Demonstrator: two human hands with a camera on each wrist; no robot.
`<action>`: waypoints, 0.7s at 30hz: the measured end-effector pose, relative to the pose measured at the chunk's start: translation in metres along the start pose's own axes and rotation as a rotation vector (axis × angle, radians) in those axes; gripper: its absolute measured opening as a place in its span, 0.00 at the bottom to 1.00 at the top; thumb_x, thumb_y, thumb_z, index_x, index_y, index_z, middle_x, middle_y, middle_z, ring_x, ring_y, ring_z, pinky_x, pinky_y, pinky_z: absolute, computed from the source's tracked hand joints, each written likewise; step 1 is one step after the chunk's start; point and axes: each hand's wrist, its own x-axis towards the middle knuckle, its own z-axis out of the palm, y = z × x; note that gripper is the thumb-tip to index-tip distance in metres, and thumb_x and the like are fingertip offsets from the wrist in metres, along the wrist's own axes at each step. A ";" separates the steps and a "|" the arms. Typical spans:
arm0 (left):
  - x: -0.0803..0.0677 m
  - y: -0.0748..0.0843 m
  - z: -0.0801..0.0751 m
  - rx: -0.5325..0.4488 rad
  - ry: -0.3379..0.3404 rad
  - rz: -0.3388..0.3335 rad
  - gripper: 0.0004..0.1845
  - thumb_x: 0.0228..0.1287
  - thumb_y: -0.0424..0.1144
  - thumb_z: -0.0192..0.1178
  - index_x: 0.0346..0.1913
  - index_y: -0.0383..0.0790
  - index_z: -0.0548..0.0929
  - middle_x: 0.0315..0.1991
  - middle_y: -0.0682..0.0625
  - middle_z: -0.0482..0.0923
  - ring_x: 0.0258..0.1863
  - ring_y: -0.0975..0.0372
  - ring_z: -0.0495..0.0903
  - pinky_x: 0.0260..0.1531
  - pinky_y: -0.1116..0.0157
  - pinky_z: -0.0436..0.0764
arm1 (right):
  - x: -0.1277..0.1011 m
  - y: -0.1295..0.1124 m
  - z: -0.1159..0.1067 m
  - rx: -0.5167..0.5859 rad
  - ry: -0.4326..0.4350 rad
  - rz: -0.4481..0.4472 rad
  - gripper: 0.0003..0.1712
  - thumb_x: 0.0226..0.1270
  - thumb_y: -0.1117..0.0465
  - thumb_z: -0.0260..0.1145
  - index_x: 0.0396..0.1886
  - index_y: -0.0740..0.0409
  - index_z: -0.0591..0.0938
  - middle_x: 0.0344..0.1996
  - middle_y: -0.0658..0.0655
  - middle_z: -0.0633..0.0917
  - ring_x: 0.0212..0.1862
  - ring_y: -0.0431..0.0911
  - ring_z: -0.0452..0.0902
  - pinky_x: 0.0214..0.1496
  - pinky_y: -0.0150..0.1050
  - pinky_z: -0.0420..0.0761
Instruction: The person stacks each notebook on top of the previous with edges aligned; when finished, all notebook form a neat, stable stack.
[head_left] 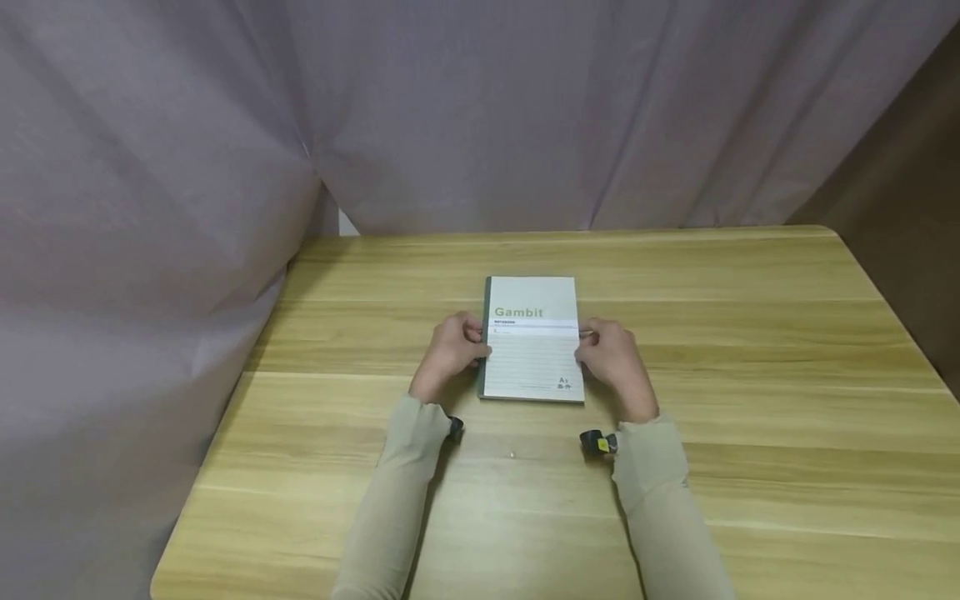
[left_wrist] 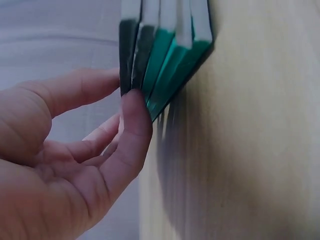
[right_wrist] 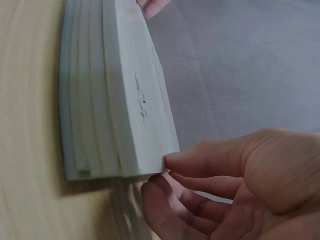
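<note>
A stack of several notebooks lies on the wooden table, its top notebook (head_left: 534, 362) showing a pale cover printed "Gambit" and a dark spine strip on the left. In the left wrist view, dark green spines sit above teal spines (left_wrist: 162, 75). My left hand (head_left: 450, 346) pinches the spine side of the top notebook between thumb and fingers. Across from it, my right hand (head_left: 611, 354) pinches the opposite edge. The right wrist view shows the right thumb (right_wrist: 200, 157) on the cover's corner, fingers beneath it, and the page edges (right_wrist: 95, 100) of the lower notebooks fanned out.
The wooden table (head_left: 750, 358) extends around the stack, and a grey curtain (head_left: 465, 117) hangs along its back and left sides. Black wrist cameras (head_left: 597, 442) sit at the sleeves' inner sides. A tiny pale speck (head_left: 512, 455) lies between the forearms.
</note>
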 end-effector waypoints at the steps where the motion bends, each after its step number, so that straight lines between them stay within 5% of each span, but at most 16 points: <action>1: 0.000 0.000 0.000 -0.002 -0.004 -0.001 0.20 0.58 0.23 0.68 0.54 0.26 0.78 0.41 0.41 0.79 0.31 0.56 0.80 0.29 0.65 0.85 | 0.000 0.000 0.000 -0.005 0.000 -0.006 0.29 0.60 0.74 0.61 0.64 0.74 0.74 0.34 0.63 0.84 0.29 0.47 0.76 0.33 0.38 0.77; 8: 0.000 -0.001 0.001 0.011 -0.018 -0.002 0.20 0.60 0.24 0.67 0.55 0.26 0.78 0.41 0.41 0.79 0.32 0.56 0.80 0.30 0.65 0.85 | 0.000 0.002 -0.002 -0.036 -0.019 -0.022 0.29 0.61 0.73 0.60 0.64 0.76 0.73 0.33 0.62 0.83 0.30 0.48 0.76 0.33 0.38 0.77; 16: -0.002 -0.002 0.006 0.132 -0.024 0.050 0.19 0.65 0.30 0.64 0.56 0.27 0.77 0.35 0.45 0.78 0.25 0.61 0.74 0.22 0.69 0.75 | -0.008 0.002 -0.010 -0.059 0.004 -0.016 0.31 0.68 0.65 0.55 0.69 0.75 0.67 0.39 0.65 0.81 0.28 0.48 0.75 0.32 0.40 0.78; 21: -0.004 -0.005 0.007 0.185 0.020 0.100 0.19 0.70 0.34 0.59 0.59 0.28 0.77 0.42 0.42 0.82 0.35 0.57 0.81 0.33 0.65 0.81 | -0.016 0.004 -0.022 -0.069 0.018 -0.055 0.33 0.71 0.61 0.55 0.71 0.75 0.65 0.53 0.72 0.79 0.38 0.56 0.81 0.45 0.52 0.82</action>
